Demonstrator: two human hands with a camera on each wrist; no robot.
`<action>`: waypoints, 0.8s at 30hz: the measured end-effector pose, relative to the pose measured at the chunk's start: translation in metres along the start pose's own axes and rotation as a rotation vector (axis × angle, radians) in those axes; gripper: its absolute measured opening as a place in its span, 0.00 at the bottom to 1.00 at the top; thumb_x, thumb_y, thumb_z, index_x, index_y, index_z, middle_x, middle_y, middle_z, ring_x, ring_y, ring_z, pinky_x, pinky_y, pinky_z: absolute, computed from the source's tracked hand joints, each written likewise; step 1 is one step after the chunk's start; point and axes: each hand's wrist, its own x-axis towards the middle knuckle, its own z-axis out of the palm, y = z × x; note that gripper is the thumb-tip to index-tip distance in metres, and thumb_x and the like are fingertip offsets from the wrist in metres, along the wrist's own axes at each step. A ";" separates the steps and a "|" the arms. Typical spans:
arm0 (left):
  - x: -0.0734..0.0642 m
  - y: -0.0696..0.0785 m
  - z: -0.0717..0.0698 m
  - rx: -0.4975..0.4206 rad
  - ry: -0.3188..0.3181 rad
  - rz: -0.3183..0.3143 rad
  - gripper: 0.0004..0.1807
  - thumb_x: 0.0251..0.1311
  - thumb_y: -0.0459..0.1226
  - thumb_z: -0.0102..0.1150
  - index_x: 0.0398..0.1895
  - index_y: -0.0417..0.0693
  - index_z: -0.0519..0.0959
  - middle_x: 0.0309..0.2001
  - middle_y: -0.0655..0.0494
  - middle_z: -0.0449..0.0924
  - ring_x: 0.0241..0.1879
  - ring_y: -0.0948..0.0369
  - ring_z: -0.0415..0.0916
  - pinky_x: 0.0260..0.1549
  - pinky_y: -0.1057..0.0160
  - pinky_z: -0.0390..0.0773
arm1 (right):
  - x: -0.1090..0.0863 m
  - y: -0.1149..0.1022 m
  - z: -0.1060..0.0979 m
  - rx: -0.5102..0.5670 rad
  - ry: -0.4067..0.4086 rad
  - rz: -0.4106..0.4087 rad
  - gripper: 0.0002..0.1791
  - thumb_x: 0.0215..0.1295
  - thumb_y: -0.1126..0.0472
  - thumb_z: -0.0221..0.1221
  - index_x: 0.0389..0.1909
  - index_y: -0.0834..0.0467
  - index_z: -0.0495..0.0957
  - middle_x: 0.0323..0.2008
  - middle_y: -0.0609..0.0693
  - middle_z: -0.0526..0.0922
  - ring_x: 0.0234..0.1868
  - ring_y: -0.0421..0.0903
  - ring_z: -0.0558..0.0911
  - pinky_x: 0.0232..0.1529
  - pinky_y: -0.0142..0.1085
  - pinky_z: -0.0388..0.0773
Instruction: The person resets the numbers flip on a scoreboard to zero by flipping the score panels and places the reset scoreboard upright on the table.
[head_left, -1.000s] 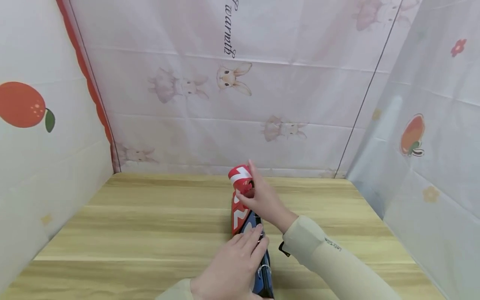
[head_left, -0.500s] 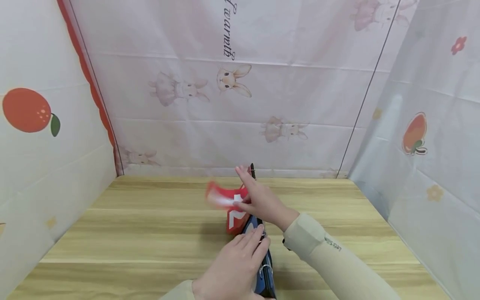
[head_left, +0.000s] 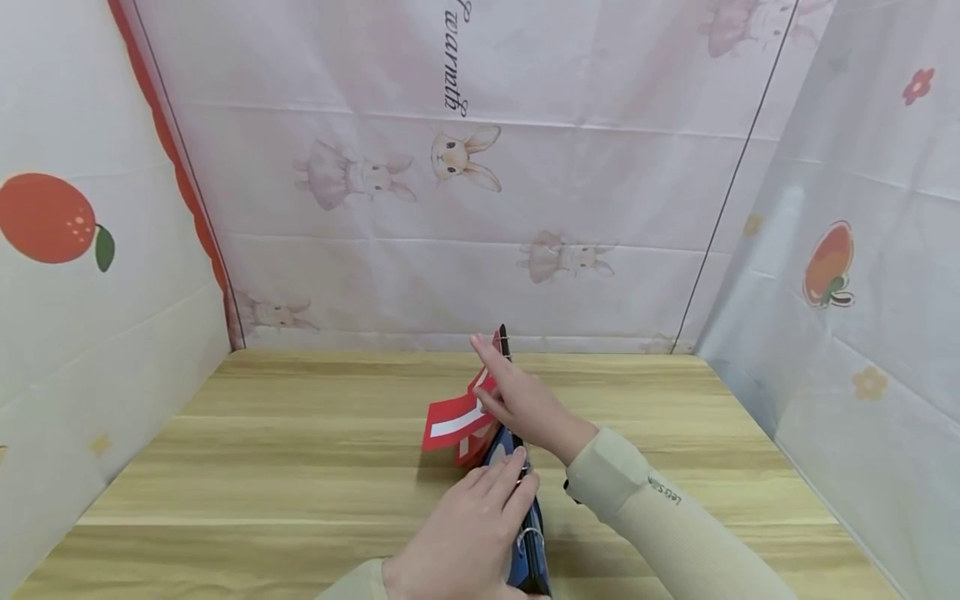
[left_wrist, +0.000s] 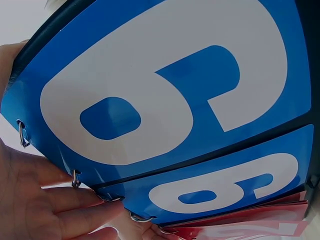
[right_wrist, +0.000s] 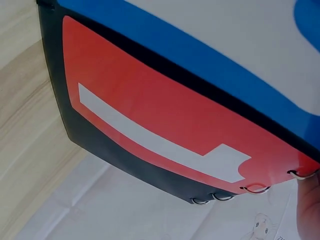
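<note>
- Since the earlier head frames, the glossy red card with a white numeral (head_left: 448,410) goes from curled at the far end, through a blurred swing, to jutting sharply from the left of the ridge.
- Its bearer, a black-backed flip scoreboard (right_wrist: 110,150), stands on the table between the hands, ridge running away from the person.
- Right hand (head_left: 536,408): thumb and forefinger spread wide by the red card; I cannot tell whether a hidden finger pinches it.
- Left hand (head_left: 465,533), in the same place as earlier, holds the ridge's near end, fingers along it and thumb around.
- Turning goes best, I judge, with the ridge braced and one card led squarely over the silver metal rings (left_wrist: 76,179), lest holes snag.
- Blue cards with white looped numerals (left_wrist: 165,90) hang on the near part.
- No container shows; only the rings hold the cards.
- Beneath lies the pale wood-grain table (head_left: 225,500); behind hangs a pinkish rabbit-print cloth (head_left: 600,183).
</note>
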 end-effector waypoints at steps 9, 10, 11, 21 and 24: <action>0.000 -0.002 0.002 0.003 0.000 0.006 0.55 0.44 0.77 0.40 0.60 0.40 0.68 0.63 0.41 0.65 0.63 0.51 0.63 0.55 0.56 0.69 | -0.013 0.012 0.006 0.760 0.124 0.211 0.31 0.71 0.59 0.49 0.71 0.53 0.51 0.61 0.58 0.69 0.56 0.51 0.75 0.54 0.42 0.71; 0.000 -0.002 0.002 0.005 -0.012 0.006 0.55 0.44 0.77 0.40 0.61 0.40 0.67 0.63 0.41 0.65 0.63 0.50 0.63 0.54 0.55 0.69 | -0.016 0.015 0.008 0.893 0.189 0.271 0.29 0.71 0.60 0.48 0.71 0.54 0.51 0.65 0.59 0.64 0.61 0.54 0.69 0.58 0.45 0.67; 0.000 -0.002 0.002 0.013 -0.017 0.008 0.56 0.44 0.77 0.40 0.61 0.40 0.67 0.63 0.41 0.65 0.63 0.50 0.62 0.54 0.55 0.70 | -0.020 0.018 0.010 0.996 0.254 0.336 0.29 0.72 0.60 0.47 0.70 0.56 0.51 0.65 0.61 0.63 0.65 0.55 0.64 0.62 0.47 0.61; 0.000 -0.001 0.000 -0.029 -0.059 -0.012 0.55 0.45 0.76 0.39 0.62 0.41 0.65 0.64 0.42 0.63 0.64 0.52 0.61 0.56 0.55 0.68 | -0.060 0.029 0.037 1.040 0.035 0.848 0.47 0.69 0.38 0.43 0.72 0.61 0.29 0.72 0.62 0.32 0.71 0.59 0.40 0.64 0.59 0.43; 0.000 -0.001 0.001 -0.058 -0.053 -0.020 0.55 0.44 0.77 0.39 0.62 0.41 0.65 0.65 0.42 0.62 0.64 0.52 0.61 0.56 0.55 0.68 | -0.065 0.027 0.039 1.074 -0.025 0.859 0.50 0.67 0.34 0.41 0.71 0.62 0.26 0.71 0.62 0.27 0.70 0.64 0.40 0.63 0.60 0.43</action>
